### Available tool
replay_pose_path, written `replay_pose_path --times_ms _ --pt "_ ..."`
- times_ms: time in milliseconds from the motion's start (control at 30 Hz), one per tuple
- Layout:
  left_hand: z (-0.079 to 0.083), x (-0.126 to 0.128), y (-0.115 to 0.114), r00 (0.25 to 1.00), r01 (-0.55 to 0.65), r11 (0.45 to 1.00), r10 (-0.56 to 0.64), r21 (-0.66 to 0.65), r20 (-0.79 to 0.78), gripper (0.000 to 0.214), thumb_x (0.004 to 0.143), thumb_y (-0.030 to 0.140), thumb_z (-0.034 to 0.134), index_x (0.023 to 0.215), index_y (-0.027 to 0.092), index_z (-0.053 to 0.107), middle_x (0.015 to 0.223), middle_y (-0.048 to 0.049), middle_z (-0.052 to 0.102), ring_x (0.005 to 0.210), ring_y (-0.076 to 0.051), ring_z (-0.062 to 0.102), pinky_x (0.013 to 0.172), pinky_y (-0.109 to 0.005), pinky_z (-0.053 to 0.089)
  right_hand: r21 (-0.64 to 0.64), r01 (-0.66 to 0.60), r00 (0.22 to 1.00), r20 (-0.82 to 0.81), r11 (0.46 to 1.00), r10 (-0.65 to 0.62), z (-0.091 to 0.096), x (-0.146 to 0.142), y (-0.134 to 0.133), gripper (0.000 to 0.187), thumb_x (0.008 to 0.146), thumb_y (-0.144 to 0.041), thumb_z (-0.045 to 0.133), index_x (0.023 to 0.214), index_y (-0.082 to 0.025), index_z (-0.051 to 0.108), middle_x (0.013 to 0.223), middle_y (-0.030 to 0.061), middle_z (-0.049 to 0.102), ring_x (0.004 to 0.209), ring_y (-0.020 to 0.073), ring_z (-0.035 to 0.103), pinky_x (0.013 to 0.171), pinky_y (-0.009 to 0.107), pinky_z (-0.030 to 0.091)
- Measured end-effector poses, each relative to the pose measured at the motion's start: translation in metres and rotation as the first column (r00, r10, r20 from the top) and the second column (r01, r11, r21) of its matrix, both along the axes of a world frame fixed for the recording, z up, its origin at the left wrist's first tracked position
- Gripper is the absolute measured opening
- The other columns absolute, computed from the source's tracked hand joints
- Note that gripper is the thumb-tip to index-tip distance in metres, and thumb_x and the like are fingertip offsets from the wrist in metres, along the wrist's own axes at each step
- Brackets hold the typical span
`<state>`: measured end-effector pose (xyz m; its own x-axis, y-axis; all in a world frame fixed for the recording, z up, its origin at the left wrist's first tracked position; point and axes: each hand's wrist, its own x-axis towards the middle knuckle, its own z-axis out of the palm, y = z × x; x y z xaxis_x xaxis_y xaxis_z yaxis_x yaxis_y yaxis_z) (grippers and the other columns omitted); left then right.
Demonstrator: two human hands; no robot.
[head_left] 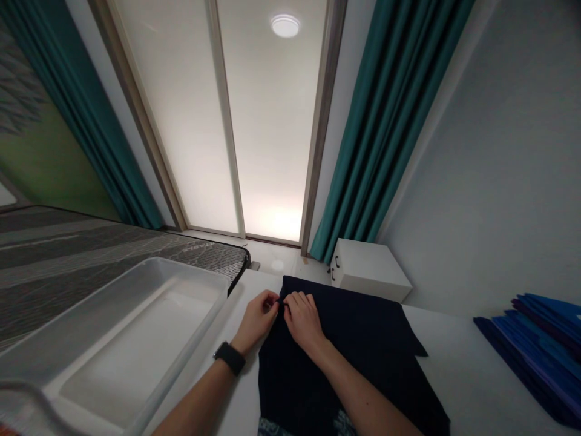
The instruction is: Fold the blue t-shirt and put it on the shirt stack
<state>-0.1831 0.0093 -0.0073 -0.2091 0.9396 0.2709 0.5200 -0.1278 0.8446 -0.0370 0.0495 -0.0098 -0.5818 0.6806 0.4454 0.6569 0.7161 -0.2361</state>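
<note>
A dark navy garment [358, 321] lies spread out on the white table, with a patterned patch near its lower edge. At its upper left edge my left hand [260, 316], with a black watch on the wrist, pinches the cloth between thumb and fingers. Right beside it, my right hand [303, 318] rests on the garment with bent fingers, gripping the same edge. The two hands nearly touch, and a small gathered bit of cloth shows between them.
Left of the garment stands a translucent plastic bin [181, 357]. A stack of folded blue and purple clothes [535, 351] lies on the white table [458, 363] at the right. Beyond are a white cabinet [370, 266], a bed [113, 248], teal curtains [385, 121] and frosted sliding doors [272, 133].
</note>
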Motion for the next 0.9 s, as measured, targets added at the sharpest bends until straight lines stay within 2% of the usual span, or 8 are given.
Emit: replay_pose_path --times_ms 133,267,400,533,633,767,900 --pt "-0.002 -0.001 0.000 0.999 -0.018 1.000 0.018 0.008 0.050 0.014 0.081 0.031 0.054 0.081 0.018 0.059 0.075 -0.0018 0.066 0.070 -0.017 0.062 0.069 -0.030 0.049 0.059 -0.016 1.000 0.021 0.998 0.014 0.006 -0.002 -0.007 0.012 0.088 -0.013 0.048 0.094 -0.020 0.055 0.094 0.0064 0.062 0.089 0.0226 0.051 0.081 0.037 0.034" --pt "-0.006 -0.002 0.000 0.991 -0.009 1.000 0.006 0.024 0.130 0.015 0.082 0.032 0.055 0.089 0.018 0.058 0.080 -0.0022 0.067 0.074 -0.017 0.063 0.071 -0.030 0.050 0.036 -0.046 0.999 -0.019 0.998 0.047 0.007 -0.003 -0.010 0.018 0.086 -0.020 0.054 0.105 -0.021 0.052 0.099 0.0068 0.063 0.093 0.0238 0.052 0.084 0.038 0.035" --pt "-0.003 -0.001 -0.001 0.991 0.032 0.999 -0.035 0.030 0.127 0.020 0.083 0.035 0.056 0.093 0.018 0.061 0.085 -0.0037 0.069 0.081 -0.019 0.065 0.079 -0.031 0.050 0.016 -0.018 0.999 -0.048 1.000 0.019 0.001 -0.003 -0.006 0.018 0.086 -0.015 0.051 0.102 -0.022 0.053 0.099 0.0065 0.064 0.093 0.0236 0.053 0.083 0.038 0.035" --pt "0.000 -0.002 -0.002 0.995 0.045 0.998 -0.049 0.052 0.091 0.024 0.085 0.036 0.054 0.098 0.018 0.064 0.091 -0.0053 0.070 0.088 -0.020 0.065 0.085 -0.033 0.049 -0.078 0.028 0.982 -0.187 0.997 -0.042 -0.003 0.000 0.004 0.018 0.084 -0.009 0.046 0.093 -0.022 0.055 0.092 0.0037 0.065 0.088 0.0213 0.056 0.080 0.035 0.036" --pt "-0.004 -0.004 0.000 0.998 -0.024 0.999 0.021 0.048 0.065 0.024 0.086 0.035 0.051 0.100 0.018 0.061 0.085 -0.0044 0.068 0.082 -0.019 0.065 0.078 -0.032 0.049 -0.157 0.072 0.934 -0.336 0.985 -0.122 0.001 0.009 0.017 0.019 0.085 -0.012 0.043 0.095 -0.021 0.057 0.092 0.0047 0.066 0.088 0.0213 0.058 0.079 0.034 0.039" --pt "-0.011 -0.003 0.009 0.996 -0.079 0.997 0.079 0.014 -0.030 0.023 0.085 0.029 0.049 0.104 0.019 0.058 0.082 -0.0025 0.065 0.072 -0.017 0.061 0.069 -0.030 0.048 -0.189 0.073 0.863 -0.480 0.979 -0.158 0.012 0.026 0.034 0.021 0.089 -0.021 0.040 0.095 -0.020 0.060 0.092 0.0069 0.066 0.088 0.0223 0.060 0.081 0.036 0.043" --pt "-0.011 -0.002 0.032 0.953 -0.099 0.994 0.082 -0.044 -0.291 0.029 0.081 0.026 0.056 0.109 0.019 0.057 0.092 -0.0042 0.066 0.082 -0.019 0.060 0.077 -0.033 0.045 -0.182 0.059 0.824 -0.546 0.982 -0.151 0.018 0.035 0.040 0.025 0.089 -0.024 0.040 0.098 -0.019 0.062 0.094 0.0083 0.066 0.090 0.0230 0.060 0.083 0.038 0.046"
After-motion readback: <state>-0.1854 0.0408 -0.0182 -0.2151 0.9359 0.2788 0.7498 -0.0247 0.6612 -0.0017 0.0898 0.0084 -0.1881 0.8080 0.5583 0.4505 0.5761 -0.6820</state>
